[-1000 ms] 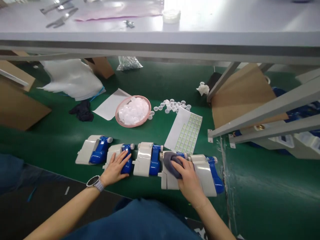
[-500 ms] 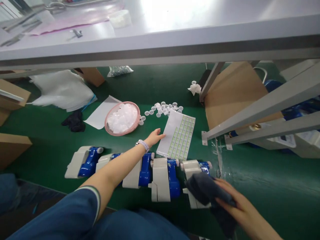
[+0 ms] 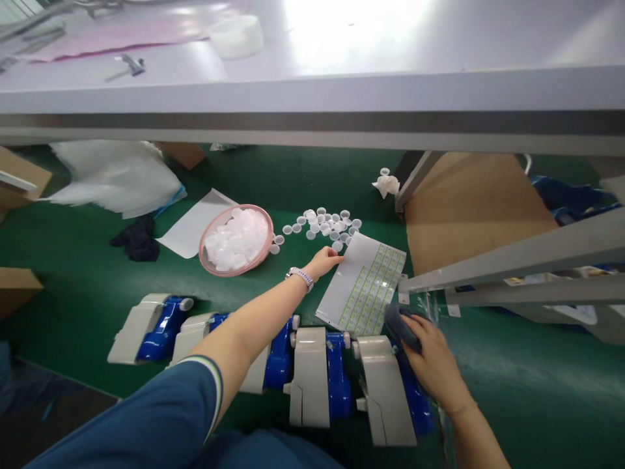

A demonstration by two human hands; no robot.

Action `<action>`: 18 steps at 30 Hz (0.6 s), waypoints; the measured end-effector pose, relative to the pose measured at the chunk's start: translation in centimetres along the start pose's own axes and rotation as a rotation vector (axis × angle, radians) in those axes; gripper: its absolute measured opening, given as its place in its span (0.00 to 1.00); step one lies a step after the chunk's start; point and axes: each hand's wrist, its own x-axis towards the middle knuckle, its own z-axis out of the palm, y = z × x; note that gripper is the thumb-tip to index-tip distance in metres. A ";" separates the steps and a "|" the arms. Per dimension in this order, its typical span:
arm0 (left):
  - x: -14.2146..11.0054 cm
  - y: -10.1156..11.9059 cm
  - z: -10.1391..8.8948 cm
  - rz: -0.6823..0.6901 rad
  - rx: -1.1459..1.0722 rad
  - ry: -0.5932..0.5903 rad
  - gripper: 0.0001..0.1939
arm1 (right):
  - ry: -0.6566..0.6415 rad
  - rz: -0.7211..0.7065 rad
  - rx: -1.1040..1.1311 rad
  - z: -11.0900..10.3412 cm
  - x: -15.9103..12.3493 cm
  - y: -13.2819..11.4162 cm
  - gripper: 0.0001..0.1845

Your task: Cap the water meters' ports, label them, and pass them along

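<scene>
My left hand (image 3: 323, 263) reaches forward, its fingers pinched together at the left edge of a white sheet of green-printed labels (image 3: 336, 291). A dark cloth (image 3: 401, 327) is bunched in my right hand (image 3: 434, 358), just off the sheet's lower right corner and over the rightmost blue-and-beige unit. Several of these units (image 3: 310, 378), each with a beige casing beside a glossy blue body, lie in a row in front of me. My left forearm hides parts of some of them. Loose translucent caps (image 3: 336, 225) are scattered beyond the sheet.
A pink basin (image 3: 203, 251) of white translucent pieces stands on the green surface, beside white paper (image 3: 183, 228) and a black cloth (image 3: 138, 238). Overhead, a pale shelf (image 3: 342, 91) crosses the view. Metal legs (image 3: 508, 257) and a cardboard panel (image 3: 473, 208) are at right.
My left hand has moved forward along the sheet's edge and its fingers have closed. My right hand has brought the dark cloth up beside the sheet. The sheet has turned slightly.
</scene>
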 end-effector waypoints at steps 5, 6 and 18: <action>0.7 -0.3 1.8 -0.024 -0.036 0.058 0.22 | 0.006 -0.019 0.017 2.2 1.1 -1.9 0.27; 0.7 -0.2 2.5 -0.019 -0.043 0.023 0.21 | 0.018 -0.017 0.017 2.5 1.0 -2.3 0.29; -8.5 5.6 -7.4 0.298 -0.375 -0.247 0.19 | 0.392 -0.052 -0.194 -0.5 4.1 -8.2 0.27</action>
